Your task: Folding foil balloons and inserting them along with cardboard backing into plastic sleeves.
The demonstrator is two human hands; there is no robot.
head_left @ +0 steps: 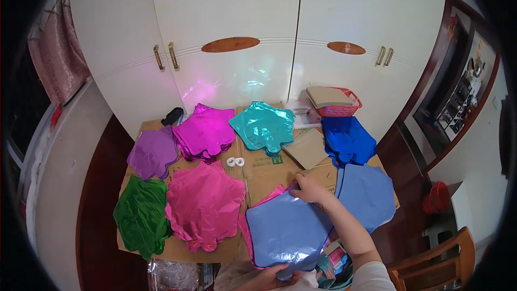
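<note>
A flat blue-grey star-shaped foil balloon (288, 226) lies over pink foil (245, 231) at the table's front edge. My right hand (311, 189) is closed on its far corner, thumb and fingers pinching the foil. Down at the near edge, my left hand (276, 277) grips the balloon's tail; part of that hand is cut off by the frame. To the left is a pile of pink foil balloons (205, 202). On the right, beyond my forearm, sits a stack of blue-grey foil balloons (366, 196).
Green (142, 215), purple (153, 153), magenta (205, 129), teal (264, 126) and dark blue (349, 140) foil piles ring the cardboard-covered table (264, 175). Two white rolls (235, 162), brown card sheets (307, 149) and a red basket (340, 110) stand among them. A wooden chair (439, 264) is at right.
</note>
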